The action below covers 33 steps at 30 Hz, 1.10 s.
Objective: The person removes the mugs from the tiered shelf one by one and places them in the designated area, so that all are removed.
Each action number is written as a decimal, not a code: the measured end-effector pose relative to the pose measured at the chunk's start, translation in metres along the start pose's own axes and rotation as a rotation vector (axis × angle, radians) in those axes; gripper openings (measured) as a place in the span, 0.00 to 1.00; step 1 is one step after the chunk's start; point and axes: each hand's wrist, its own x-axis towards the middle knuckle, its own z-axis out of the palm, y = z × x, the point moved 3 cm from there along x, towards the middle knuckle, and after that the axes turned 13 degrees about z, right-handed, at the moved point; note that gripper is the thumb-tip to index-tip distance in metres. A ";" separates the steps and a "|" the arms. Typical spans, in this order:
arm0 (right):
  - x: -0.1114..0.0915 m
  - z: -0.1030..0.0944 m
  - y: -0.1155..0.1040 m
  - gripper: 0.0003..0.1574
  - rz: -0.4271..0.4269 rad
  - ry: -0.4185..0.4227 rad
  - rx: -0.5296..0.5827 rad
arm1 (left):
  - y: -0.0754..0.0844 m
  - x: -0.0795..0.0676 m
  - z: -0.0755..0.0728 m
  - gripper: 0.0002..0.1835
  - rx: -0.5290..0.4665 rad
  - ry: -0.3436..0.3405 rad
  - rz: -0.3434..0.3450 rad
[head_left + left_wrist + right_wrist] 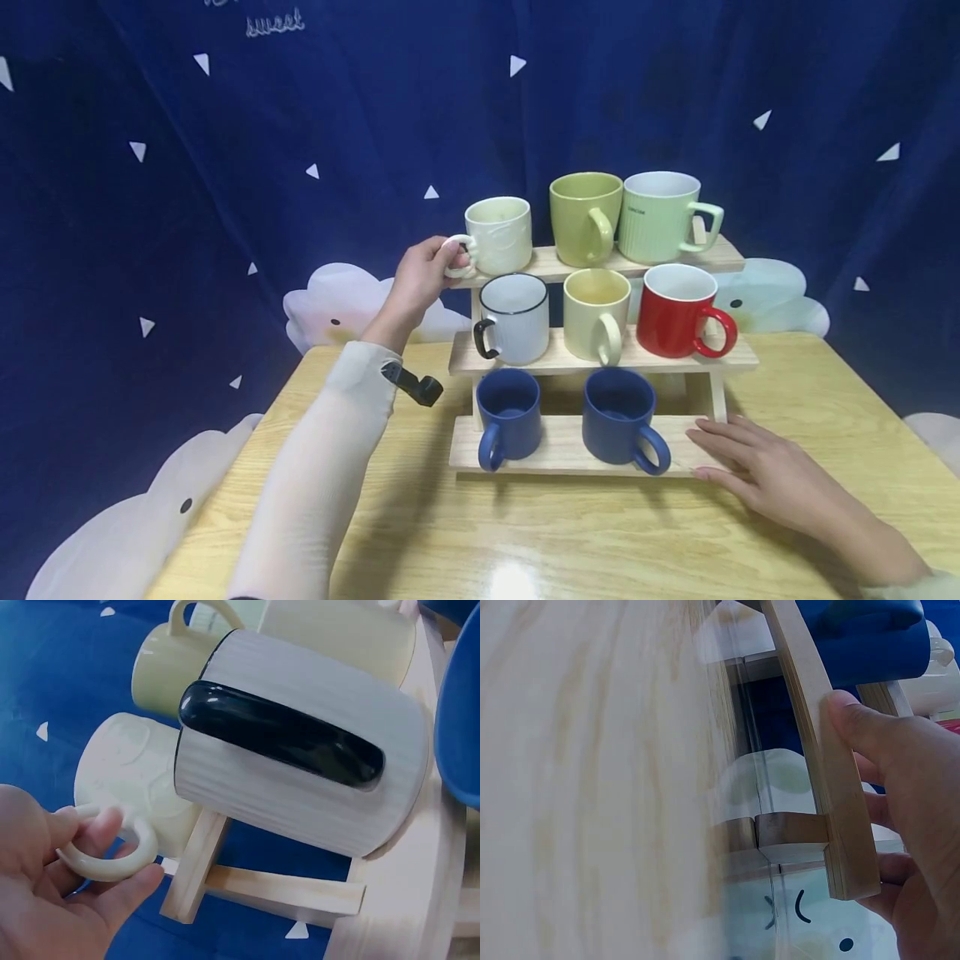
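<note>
My left hand (pixel 423 271) pinches the looped handle of a cream-white embossed mug (pixel 501 237) at the left end of the top shelf. The left wrist view shows thumb and fingers around that handle. My right hand (pixel 772 471) rests on the right end of the bottom shelf of a wooden three-tier rack (pixel 558 437). Its fingers lie fairly straight over the board, and in the right wrist view the thumb touches the front edge. Beside the white mug stand an olive-green mug (pixel 577 221) and a pale green mug (pixel 656 225).
On the middle shelf are a white mug with black handle (pixel 517 325), a pale yellow mug (pixel 585 312) and a red mug (pixel 667 317). Two blue mugs (pixel 510 412) stand on the bottom shelf. The rack is on a wooden table (pixel 420 517) before a blue curtain (pixel 397 100).
</note>
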 end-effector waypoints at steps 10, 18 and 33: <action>-0.002 -0.001 -0.002 0.35 0.003 0.005 0.004 | -0.001 0.000 -0.002 0.15 -0.073 0.112 0.031; -0.002 -0.001 -0.001 0.36 0.012 -0.004 0.004 | 0.001 -0.002 -0.019 0.13 -0.161 0.190 0.030; 0.000 0.000 -0.001 0.34 -0.007 0.017 0.001 | -0.016 -0.023 -0.069 0.11 -0.273 0.271 0.082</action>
